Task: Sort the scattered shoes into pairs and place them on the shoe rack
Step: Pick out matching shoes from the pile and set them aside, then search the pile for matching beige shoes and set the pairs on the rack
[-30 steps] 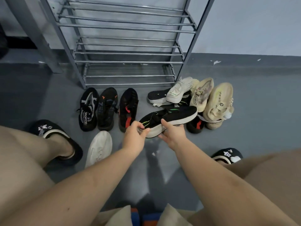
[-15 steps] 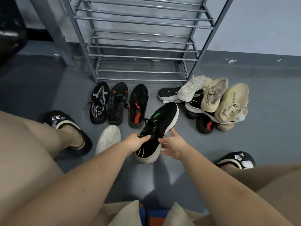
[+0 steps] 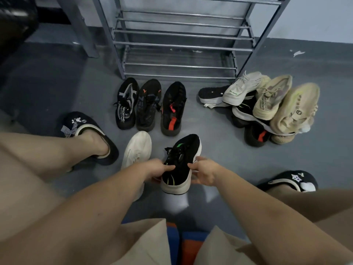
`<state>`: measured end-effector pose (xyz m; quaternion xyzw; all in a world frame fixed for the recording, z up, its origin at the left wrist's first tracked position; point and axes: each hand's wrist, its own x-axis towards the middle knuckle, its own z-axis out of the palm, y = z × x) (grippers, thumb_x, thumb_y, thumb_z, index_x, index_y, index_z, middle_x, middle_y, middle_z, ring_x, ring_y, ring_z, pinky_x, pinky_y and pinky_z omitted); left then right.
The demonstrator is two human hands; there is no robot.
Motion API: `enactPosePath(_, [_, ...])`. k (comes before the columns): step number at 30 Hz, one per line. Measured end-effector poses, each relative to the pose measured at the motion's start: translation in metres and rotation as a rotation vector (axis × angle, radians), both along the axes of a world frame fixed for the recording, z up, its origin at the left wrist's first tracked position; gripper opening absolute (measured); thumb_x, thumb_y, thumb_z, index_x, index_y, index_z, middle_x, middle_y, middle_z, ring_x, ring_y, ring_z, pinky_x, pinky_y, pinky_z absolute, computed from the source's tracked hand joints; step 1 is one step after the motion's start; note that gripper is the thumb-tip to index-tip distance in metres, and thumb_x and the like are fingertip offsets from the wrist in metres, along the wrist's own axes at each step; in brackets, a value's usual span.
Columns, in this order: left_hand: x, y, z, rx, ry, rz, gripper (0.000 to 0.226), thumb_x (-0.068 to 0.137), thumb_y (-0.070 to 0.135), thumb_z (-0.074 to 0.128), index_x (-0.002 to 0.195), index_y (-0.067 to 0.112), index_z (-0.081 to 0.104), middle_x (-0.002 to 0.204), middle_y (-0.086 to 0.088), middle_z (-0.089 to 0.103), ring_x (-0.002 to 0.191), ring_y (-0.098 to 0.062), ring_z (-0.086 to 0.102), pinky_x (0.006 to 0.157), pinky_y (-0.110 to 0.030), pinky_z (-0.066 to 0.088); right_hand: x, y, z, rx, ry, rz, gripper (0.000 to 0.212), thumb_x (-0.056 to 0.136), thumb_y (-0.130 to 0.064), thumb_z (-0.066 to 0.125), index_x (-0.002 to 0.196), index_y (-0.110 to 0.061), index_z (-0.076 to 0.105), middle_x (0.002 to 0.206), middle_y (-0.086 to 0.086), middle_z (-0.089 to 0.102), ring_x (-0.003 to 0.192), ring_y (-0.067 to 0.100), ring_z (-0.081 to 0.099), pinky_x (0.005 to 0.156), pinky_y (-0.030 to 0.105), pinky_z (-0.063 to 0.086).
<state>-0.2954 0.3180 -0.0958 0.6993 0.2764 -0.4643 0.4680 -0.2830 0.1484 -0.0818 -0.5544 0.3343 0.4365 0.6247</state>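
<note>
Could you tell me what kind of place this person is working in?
Probably an indoor entryway or storage corner of a home or dormitory. A metal shoe rack stands against a plain wall, loose shoes lie on the grey floor, and the person wears house slippers while both hands hold a black shoe.

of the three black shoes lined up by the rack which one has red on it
The rightmost shoe of the row: red tab and heel stripe. The middle shoe has small orange marks; the left shoe has white lettering.
</note>
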Motion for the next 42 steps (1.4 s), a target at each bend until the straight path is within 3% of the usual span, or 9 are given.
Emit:
enactPosePath(4, [-0.011,0.015,-0.005,0.012,0.098,-0.02,0.038,0.091,0.031,0.058,0.12,0.006,0.057,0.095,-0.006,0.064,0.087,-0.022,0.061,0.078,-0.034,0.051,-0.009,0.016,-0.017,-0.042,0.033,0.12,0.04,0.096,0.006,0.039,0.134,-0.009,0.039,0.107,0.009,0.059,0.111,0.031,0.056,0.102,0.054,0.042])
enactPosePath(10, [-0.02,0.035,-0.005,0.019,0.233,0.004,0.011,0.095,0.016,0.051,0.101,0.007,0.054,0.096,-0.009,0.054,0.091,-0.024,0.052,0.09,-0.039,0.045,-0.018,0.039,-0.025,-0.076,0.002,0.246,0.057,0.096,0.01,0.034,0.146,-0.017,0.028,0.14,0.013,0.048,0.118,0.03,0.053,0.101,0.048,0.044])
enactPosePath(14, [-0.024,0.046,-0.005,0.033,0.241,0.0,0.035,0.096,0.01,0.048,0.129,0.002,0.048,0.119,-0.013,0.054,0.107,-0.027,0.053,0.092,-0.039,0.046,-0.017,0.049,-0.021,-0.083,-0.039,0.285,0.061,0.095,0.009,0.039,0.15,-0.013,0.022,0.142,0.012,0.046,0.125,0.029,0.049,0.099,0.041,0.044])
enactPosePath(18, [-0.013,0.052,-0.003,0.253,-0.121,-0.125,0.039,0.093,0.015,0.053,0.131,0.018,0.045,0.142,-0.014,0.044,0.12,-0.025,0.046,0.1,-0.037,0.04,-0.005,0.045,-0.018,-0.199,-0.14,0.31,0.067,0.094,0.001,0.05,0.151,-0.015,0.018,0.145,0.01,0.044,0.13,0.026,0.046,0.099,0.037,0.041])
enactPosePath(21, [-0.003,0.053,-0.003,0.434,-0.322,-0.319,0.059,0.092,0.022,0.053,0.146,0.016,0.03,0.151,-0.011,0.032,0.133,-0.03,0.038,0.107,-0.037,0.037,0.005,0.032,-0.021,-0.336,-0.248,0.364,0.073,0.092,-0.011,0.059,0.152,-0.014,0.017,0.151,0.009,0.036,0.133,0.025,0.043,0.105,0.034,0.038])
enactPosePath(25, [0.007,0.036,-0.003,0.533,-0.465,-0.485,0.057,0.092,0.031,0.052,0.143,0.014,0.034,0.145,-0.009,0.036,0.132,-0.031,0.038,0.106,-0.04,0.033,0.006,0.011,-0.018,-0.62,-0.464,0.794,0.076,0.093,-0.029,0.056,0.153,-0.018,0.011,0.153,0.01,0.03,0.135,0.028,0.039,0.107,0.032,0.035])
enactPosePath(28, [0.016,0.012,0.0,0.569,-0.564,-0.608,0.06,0.092,0.035,0.051,0.144,0.014,0.03,0.149,-0.01,0.03,0.137,-0.029,0.03,0.11,-0.039,0.028,0.005,-0.002,-0.016,-0.738,-0.543,0.983,0.074,0.095,-0.032,0.052,0.153,-0.021,0.008,0.155,0.008,0.024,0.138,0.029,0.033,0.108,0.036,0.033])
enactPosePath(34, [0.027,-0.036,0.005,0.572,-0.659,-0.856,0.067,0.097,0.038,0.041,0.151,0.014,0.01,0.16,-0.008,-0.001,0.147,-0.025,0.0,0.118,-0.037,0.004,0.004,-0.026,-0.013,-0.844,-0.594,0.98,0.073,0.095,-0.036,0.05,0.153,-0.019,0.009,0.158,0.007,0.015,0.143,0.027,0.019,0.115,0.038,0.025])
enactPosePath(42, [0.051,-0.099,0.02,0.502,-0.811,-1.113,0.07,0.097,0.033,0.04,0.151,0.013,0.002,0.16,-0.008,-0.007,0.147,-0.024,-0.004,0.119,-0.035,-0.002,0.022,-0.07,0.005,-1.012,-0.622,0.991,0.074,0.095,-0.037,0.05,0.153,-0.02,0.007,0.16,0.009,0.007,0.146,0.029,0.012,0.114,0.04,0.023])
